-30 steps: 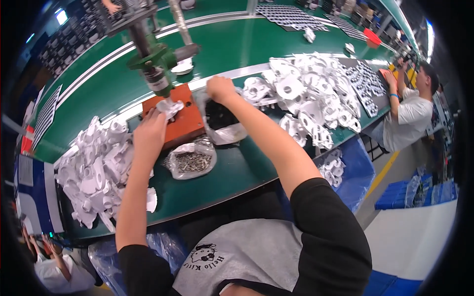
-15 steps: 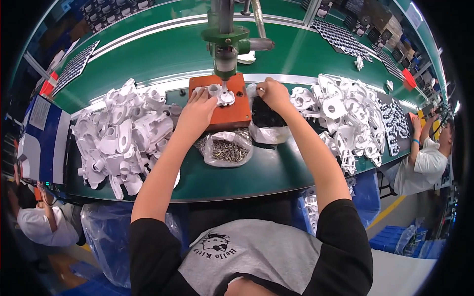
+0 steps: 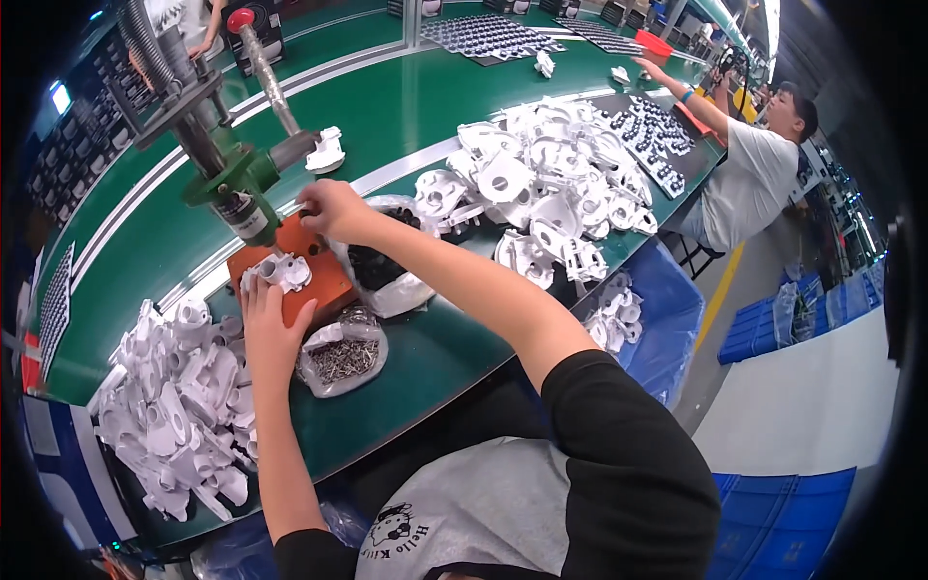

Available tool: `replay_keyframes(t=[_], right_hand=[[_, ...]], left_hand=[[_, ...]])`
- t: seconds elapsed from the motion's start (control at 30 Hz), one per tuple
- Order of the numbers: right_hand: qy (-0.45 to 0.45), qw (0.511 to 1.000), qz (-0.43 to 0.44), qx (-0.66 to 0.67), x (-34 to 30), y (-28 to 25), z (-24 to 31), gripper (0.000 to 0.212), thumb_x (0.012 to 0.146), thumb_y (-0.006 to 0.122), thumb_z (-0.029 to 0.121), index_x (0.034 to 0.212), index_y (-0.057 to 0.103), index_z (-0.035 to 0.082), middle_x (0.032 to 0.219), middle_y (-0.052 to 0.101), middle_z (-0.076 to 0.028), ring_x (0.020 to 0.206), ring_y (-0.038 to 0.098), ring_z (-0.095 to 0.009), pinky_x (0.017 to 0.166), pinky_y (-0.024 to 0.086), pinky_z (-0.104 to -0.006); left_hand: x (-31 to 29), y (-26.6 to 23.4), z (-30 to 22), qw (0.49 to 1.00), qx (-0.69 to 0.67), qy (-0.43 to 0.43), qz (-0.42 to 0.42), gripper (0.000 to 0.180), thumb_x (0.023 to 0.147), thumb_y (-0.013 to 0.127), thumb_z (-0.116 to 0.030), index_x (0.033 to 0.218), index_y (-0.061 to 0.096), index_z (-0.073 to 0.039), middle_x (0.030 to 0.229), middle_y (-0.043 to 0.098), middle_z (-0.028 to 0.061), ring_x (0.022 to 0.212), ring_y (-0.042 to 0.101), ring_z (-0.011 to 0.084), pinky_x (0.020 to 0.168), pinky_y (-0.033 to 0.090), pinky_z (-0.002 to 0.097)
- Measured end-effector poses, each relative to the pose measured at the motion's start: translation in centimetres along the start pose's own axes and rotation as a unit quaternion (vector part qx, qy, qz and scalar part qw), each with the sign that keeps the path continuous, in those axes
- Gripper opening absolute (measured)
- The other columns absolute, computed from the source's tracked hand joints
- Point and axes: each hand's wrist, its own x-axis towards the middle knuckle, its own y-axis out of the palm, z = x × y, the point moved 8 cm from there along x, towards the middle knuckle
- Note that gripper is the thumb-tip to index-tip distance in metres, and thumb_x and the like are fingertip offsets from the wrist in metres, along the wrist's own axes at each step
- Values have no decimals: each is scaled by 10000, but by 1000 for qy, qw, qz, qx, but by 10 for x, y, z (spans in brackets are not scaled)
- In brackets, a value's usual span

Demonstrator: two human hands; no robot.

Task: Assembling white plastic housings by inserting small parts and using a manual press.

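My left hand (image 3: 271, 311) lies over the near left side of a white plastic moulded part (image 3: 291, 275), its fingers on the part and its thumb spread on the orange block (image 3: 333, 286) beneath. The part has a short round tube and sits on the block under a green press head (image 3: 240, 198). Above the block's far right corner, my right hand (image 3: 336, 212) is closed, fingertips pinched together; whatever they hold is too small to make out. Just right of the block, below my right wrist, is a clear bag of small black parts (image 3: 379, 263).
A bag of metal screws or pins (image 3: 345, 360) lies before the block. Heaps of white plastic parts (image 3: 174, 406) flank it left and right. One white piece (image 3: 327, 152) rests behind the press. A co-worker (image 3: 749, 179) reaches over the bench at the right.
The view has swung to the right and tilted. My right hand has moved from the bag of black parts toward the block and press. My left hand stays on the white part.
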Motion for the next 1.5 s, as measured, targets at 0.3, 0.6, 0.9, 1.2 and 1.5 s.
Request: replay_keyframes(t=[0.3,0.6,0.9,1.2,1.5], right_hand=[[7,992,109,56,-23,35,34,231,706,637,166,813,653,-38,759,633,-171,711,620,-281,691,483,-347],[-102,991,78,29,-37,35,41,214,802,615,139,959,671,3,941,663,-160,891,619,-302,816,477,-350],[-68,996,59,22,-37,36,37,201,788,622,64,974,676,9,955,669,-131,916,621,-272,835,477,-336],[-154,983,87,-41,-57,35,56,167,783,608,83,916,685,17,1055,646,-144,981,599,-310,833,469,-383],[-123,986,54,-104,-65,12,72,176,802,597,104,958,666,58,1120,552,-166,1045,516,-304,899,417,-371]], left_hand=[[-1,10,11,1000,11,-9,0,550,787,630,-461,1002,531,36,1280,449,293,1226,399,419,1071,262,487],[-5,7,17,999,-16,-20,-24,576,749,671,-451,1050,551,25,1246,481,284,1232,412,390,1067,287,458],[-8,9,20,999,1,-11,-38,582,742,670,-457,1053,551,20,1226,498,281,1210,434,390,1057,301,466],[-7,9,20,999,-13,-17,-46,584,738,677,-450,1071,547,11,1223,503,271,1196,445,392,1059,301,469],[-8,8,21,999,-13,-5,-49,566,744,679,-433,1077,551,6,1201,519,269,1175,464,384,1056,310,464]])
